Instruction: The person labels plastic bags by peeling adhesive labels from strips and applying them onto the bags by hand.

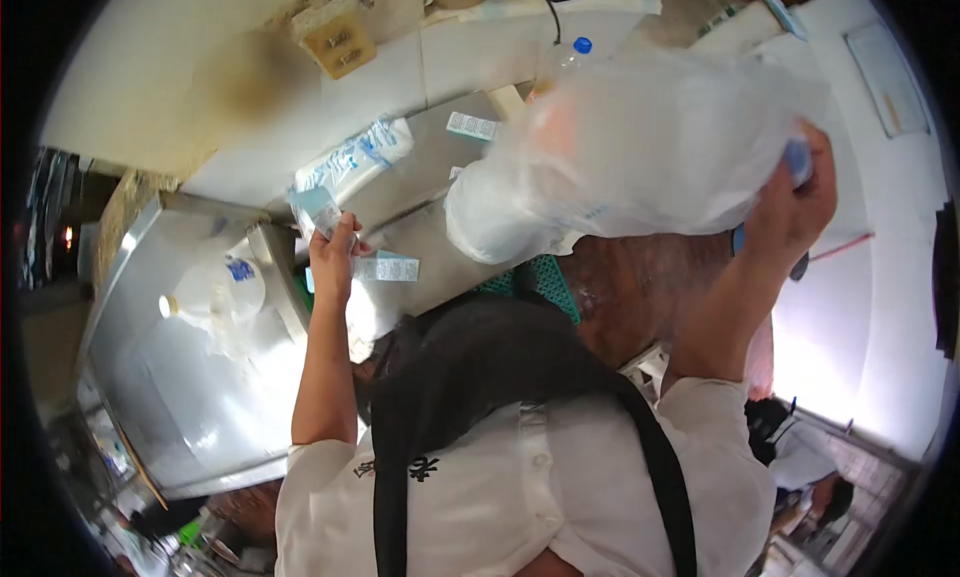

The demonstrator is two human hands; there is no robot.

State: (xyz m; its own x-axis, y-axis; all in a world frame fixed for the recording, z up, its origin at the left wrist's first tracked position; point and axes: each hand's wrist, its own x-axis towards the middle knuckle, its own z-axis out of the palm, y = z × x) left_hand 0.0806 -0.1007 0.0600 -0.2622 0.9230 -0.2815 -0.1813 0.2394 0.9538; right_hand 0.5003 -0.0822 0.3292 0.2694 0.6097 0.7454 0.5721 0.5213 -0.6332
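Note:
My left hand [333,245] is closed in a pinch on a small light-blue and white slip [316,209] above the metal counter [400,224]. Beside it lies another printed slip [390,268]. A white plastic pack with blue print [360,160] rests just behind the hand. On the right, my right hand [805,192] is raised and grips a large translucent white plastic bag [650,147] near its end. Something blue [797,160] shows at the fingers. The bag hangs over the counter's right part, slightly blurred, with an orange patch showing through; its contents cannot be made out.
More printed slips [473,126] lie farther back on the counter. A blue-capped bottle [580,49] stands behind the bag. At left, a large clear jug [225,292] lies on a steel surface [200,407]. A wall socket [342,49] is above. Another person [805,457] appears at lower right.

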